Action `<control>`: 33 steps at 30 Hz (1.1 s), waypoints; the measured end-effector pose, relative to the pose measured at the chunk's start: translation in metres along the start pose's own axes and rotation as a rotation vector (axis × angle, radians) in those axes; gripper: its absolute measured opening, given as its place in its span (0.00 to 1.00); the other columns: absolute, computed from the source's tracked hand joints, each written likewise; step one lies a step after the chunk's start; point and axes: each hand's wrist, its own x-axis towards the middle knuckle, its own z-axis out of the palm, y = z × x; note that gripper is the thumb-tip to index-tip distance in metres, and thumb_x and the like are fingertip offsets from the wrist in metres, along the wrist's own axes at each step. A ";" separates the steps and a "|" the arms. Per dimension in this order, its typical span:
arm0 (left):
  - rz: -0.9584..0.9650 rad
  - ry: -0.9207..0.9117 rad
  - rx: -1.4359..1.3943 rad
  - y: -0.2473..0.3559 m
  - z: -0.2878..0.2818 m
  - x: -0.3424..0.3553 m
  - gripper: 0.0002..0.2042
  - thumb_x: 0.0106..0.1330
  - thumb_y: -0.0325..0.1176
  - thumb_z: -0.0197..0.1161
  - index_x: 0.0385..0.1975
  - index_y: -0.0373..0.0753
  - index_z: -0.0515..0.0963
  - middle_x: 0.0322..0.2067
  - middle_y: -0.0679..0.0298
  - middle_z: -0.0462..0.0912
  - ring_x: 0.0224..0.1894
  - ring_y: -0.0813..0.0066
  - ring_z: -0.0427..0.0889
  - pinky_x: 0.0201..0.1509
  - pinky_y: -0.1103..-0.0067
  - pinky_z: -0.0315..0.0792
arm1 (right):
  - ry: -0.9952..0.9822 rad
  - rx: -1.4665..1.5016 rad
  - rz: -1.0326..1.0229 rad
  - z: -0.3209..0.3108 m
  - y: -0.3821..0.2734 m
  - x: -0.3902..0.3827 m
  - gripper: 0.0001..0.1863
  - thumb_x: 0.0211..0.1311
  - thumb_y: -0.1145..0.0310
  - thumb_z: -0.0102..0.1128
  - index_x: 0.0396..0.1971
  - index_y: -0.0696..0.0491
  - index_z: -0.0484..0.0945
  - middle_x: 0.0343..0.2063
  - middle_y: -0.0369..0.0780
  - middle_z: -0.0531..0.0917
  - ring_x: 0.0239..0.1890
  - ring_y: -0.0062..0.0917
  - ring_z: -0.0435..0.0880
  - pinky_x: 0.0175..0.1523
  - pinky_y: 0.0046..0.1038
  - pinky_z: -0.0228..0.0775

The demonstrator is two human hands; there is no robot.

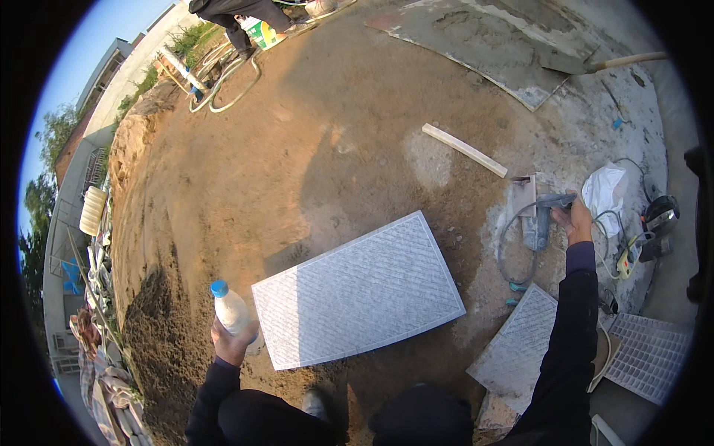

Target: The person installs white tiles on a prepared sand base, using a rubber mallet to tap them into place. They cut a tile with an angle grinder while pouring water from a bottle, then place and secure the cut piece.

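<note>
In my left hand [232,340] is a clear plastic bottle [233,312] with a blue cap, held upright with pale contents inside. Beside it on the dirt lies a large white rectangular tile [361,290] with a ridged texture, its left end in sunlight. Over on the right, my right hand [576,221] closes round the dark handle of a grey corded power tool [537,230], which looks like a tile cutter resting on the ground. Its dark cable loops beside it. A smaller piece of ridged tile [517,338] lies near my right forearm.
A wooden strip [465,150] lies beyond the tile. Far right are a mortar-covered board [476,44], a shovel handle [628,61], a white bag [604,189] and a grid-patterned panel [648,353]. Another person's legs [238,30], a bucket [262,33] and a hose [236,104] appear far left.
</note>
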 end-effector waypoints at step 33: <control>0.016 -0.119 -0.246 -0.110 -0.038 -0.079 0.29 0.56 0.38 0.81 0.55 0.29 0.79 0.44 0.54 0.91 0.47 0.70 0.90 0.54 0.72 0.82 | -0.888 -0.462 0.018 0.243 0.023 -0.475 0.20 0.74 0.51 0.64 0.42 0.55 0.80 0.30 0.34 0.79 0.20 0.15 0.72 0.24 0.22 0.64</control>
